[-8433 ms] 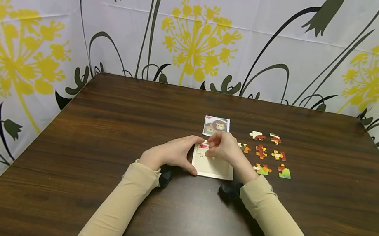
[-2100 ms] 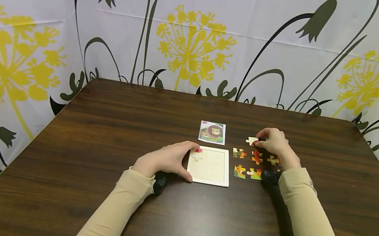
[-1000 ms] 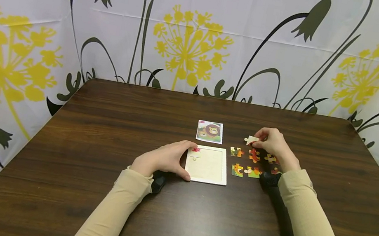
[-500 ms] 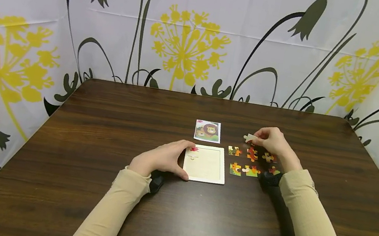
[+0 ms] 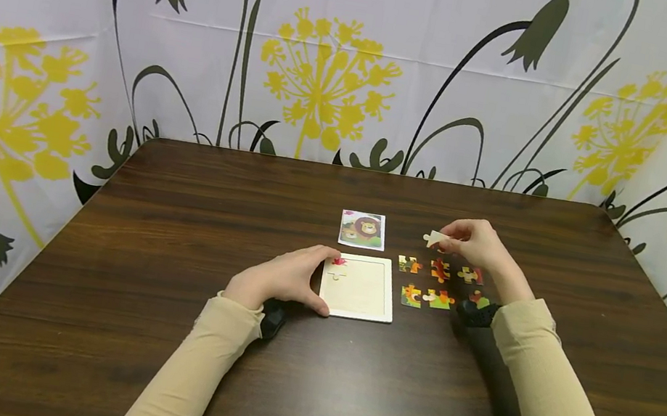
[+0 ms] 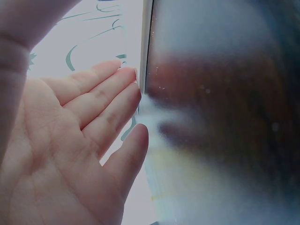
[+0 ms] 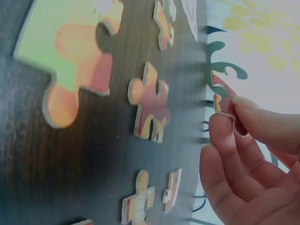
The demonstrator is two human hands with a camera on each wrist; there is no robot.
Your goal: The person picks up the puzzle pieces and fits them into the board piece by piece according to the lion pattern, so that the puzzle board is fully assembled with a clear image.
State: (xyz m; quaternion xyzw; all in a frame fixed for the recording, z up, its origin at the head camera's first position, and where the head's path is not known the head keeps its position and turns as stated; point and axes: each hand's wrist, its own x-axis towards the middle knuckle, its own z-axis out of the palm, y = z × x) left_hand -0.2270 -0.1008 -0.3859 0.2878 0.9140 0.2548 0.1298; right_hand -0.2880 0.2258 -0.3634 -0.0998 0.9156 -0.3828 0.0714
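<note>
I have the right hand (image 5: pixel 478 245) closed to a narrow pinch, one puzzle piece (image 7: pixel 227 101) between thumb and fingertips; the piece is tilted and looks lifted off the wood. I read the step in hand as taking one piece up from the loose lot; the next move, to my mind, calls for carrying it left, levelling it and setting it down beside the piece in the tray, with no slip in so light a hold. Nearer than the hand, six loose pieces (image 5: pixel 440 270) show in my head view, in two rough rows of three, the last partly covered by a dark wrist device (image 5: pixel 477 314). My right wrist view adds a far piece (image 7: pixel 172 190) that the hand seems to hide from above, so I count seven loose and one held. To their left lies one pale tray (image 5: pixel 361 297) with one placed piece (image 5: pixel 338 262), red-flowered, in its far left corner. The left hand (image 5: pixel 289 278) is spread wide along that side, fingertips at the far corner, thumb at the near one. One lion picture card (image 5: pixel 361 230) lies just beyond the tray. Everything rests on one dark table (image 5: pixel 193 214), before a flowered curtain (image 5: pixel 444 20).
</note>
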